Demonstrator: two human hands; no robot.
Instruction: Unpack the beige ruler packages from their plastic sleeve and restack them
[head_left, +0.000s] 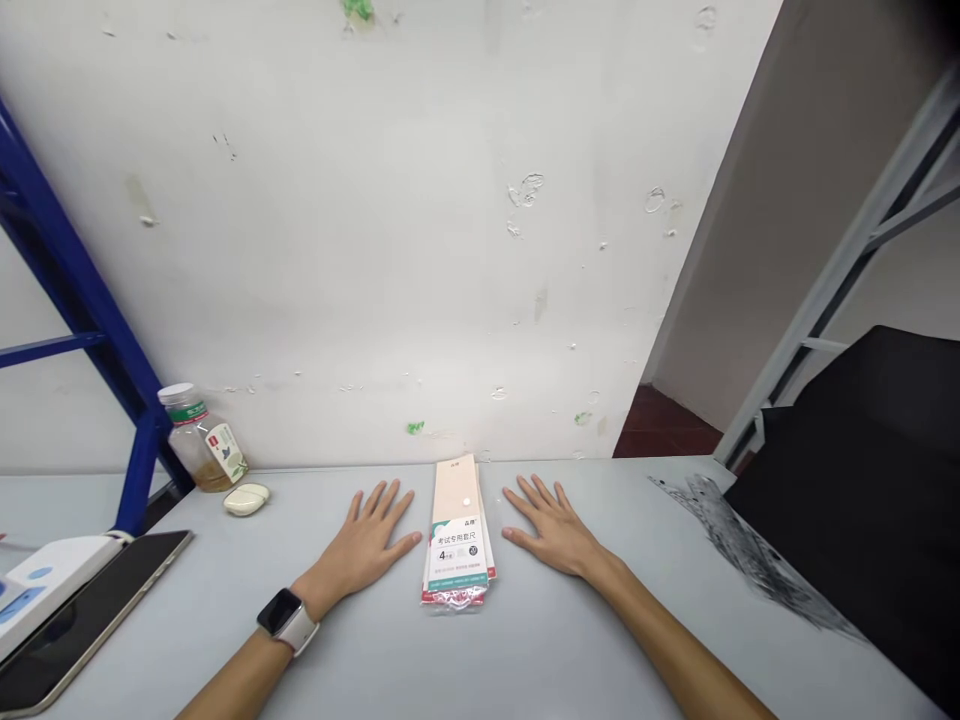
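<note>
Scuffed white plaster wall point(375, 220) with flaking patches and green flecks, running along the far edge of a pale grey worktop point(540, 650). Dark red floor point(660, 425) shows through a gap at the far right.

Packet of rulers point(457, 535) lies flat mid-worktop, long axis pointing at the wall, far end at or very near the worktop's far edge. Clear sleeve, peach ruler showing at the top, printed white-and-teal label below, red-edged crimped end nearest the person.

Left hand point(367, 540) and right hand point(555, 530) lie palm down on either side, thumbs just beside the packet, not touching it. Left fingers point(379, 505) and right fingers point(536, 500) are spread apart and flat on the worktop, holding nothing. Smartwatch point(289, 620) with white band on the left wrist.

Left of the left hand: cream oval case point(246, 498), and behind it a glass jar point(201, 440) with white lid and brown contents. Nearer the left edge, a tablet point(90, 620) lies partly under a white box point(52, 580). Blue metal frame point(97, 340) rises at left. Right: dark scuffing point(750, 550) on the worktop, a black object point(862, 470), a grey metal frame point(847, 260).
</note>
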